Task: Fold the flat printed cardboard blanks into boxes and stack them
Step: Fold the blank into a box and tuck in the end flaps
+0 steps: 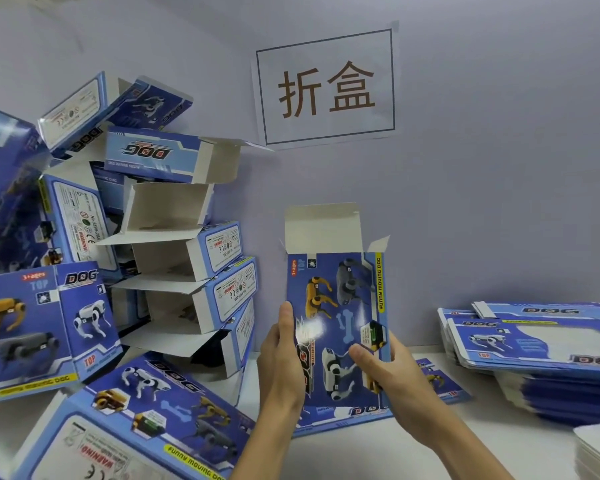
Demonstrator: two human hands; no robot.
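In the head view, the left hand [280, 355] and right hand [383, 370] each grip a side edge of the upright blue printed cardboard box [336, 327] at centre, top flaps open, likely squaring it before joining the leaning pile of folded boxes [174, 244] at nine o'clock, while the flat blank stack [541, 351] waits at three o'clock.

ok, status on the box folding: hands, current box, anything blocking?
Left hand and right hand both grip the upright box, top flap open. Folded pile left, flat blanks right. Nothing blocking.
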